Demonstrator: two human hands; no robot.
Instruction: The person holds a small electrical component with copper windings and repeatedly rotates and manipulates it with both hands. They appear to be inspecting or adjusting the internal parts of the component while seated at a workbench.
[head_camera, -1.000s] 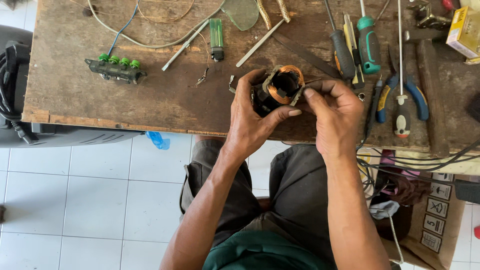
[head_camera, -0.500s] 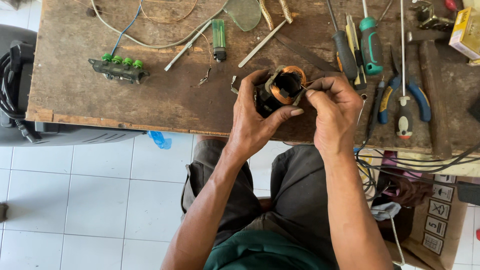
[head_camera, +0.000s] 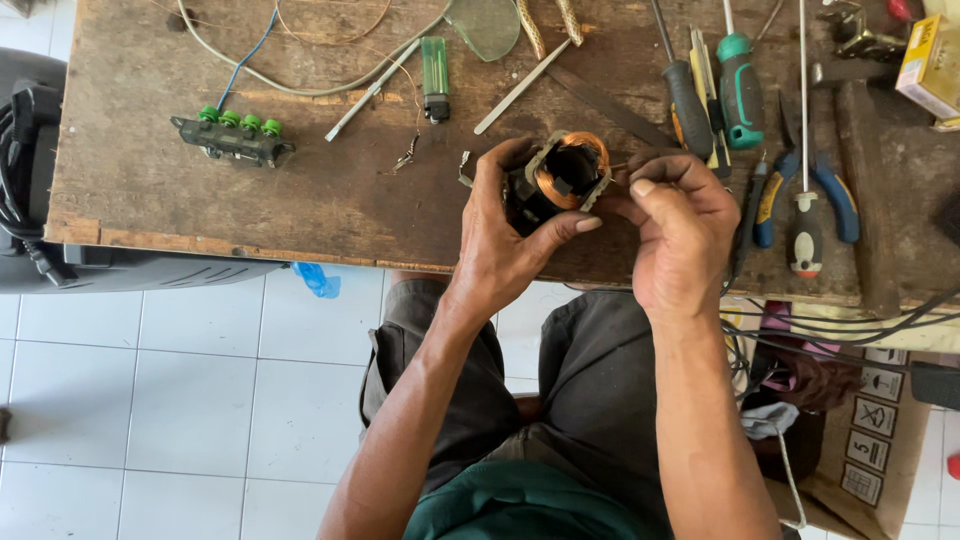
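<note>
Stator core (head_camera: 562, 175) with copper winding, held above the near edge of the wooden workbench (head_camera: 300, 200), between both hands.

Nearest the viewer: dark trousers and green shirt hem of the seated person, over white floor tiles. At lower right, a brown cardboard box (head_camera: 880, 440) bearing square white labels with black handling symbols along its side; text not recorded.

Left hand (head_camera: 505, 230): fingers wrapped around the core from the left, thumb laid across its near side, gripping it firmly. Right hand (head_camera: 675, 225): fingers curled narrow and pinched together at the core's right edge; what they pinch cannot be made out.

Appearance of the core: dark, boxy laminated body with grey corners, open centre turned upward, bright orange-copper coil looped around the inner opening.

Further back on the bench, left: black terminal block (head_camera: 232, 137) with four green caps, blue and pale wires trailing above it. Centre: green lighter (head_camera: 434, 75), slim metal rods. Right: black-handled and teal-handled screwdrivers (head_camera: 738, 90), blue-handled pliers (head_camera: 805, 195), a red-and-white-handled screwdriver lying over them.

Far right corner: small yellow carton (head_camera: 930, 65), rectangular, partly cut off by the frame.
</note>
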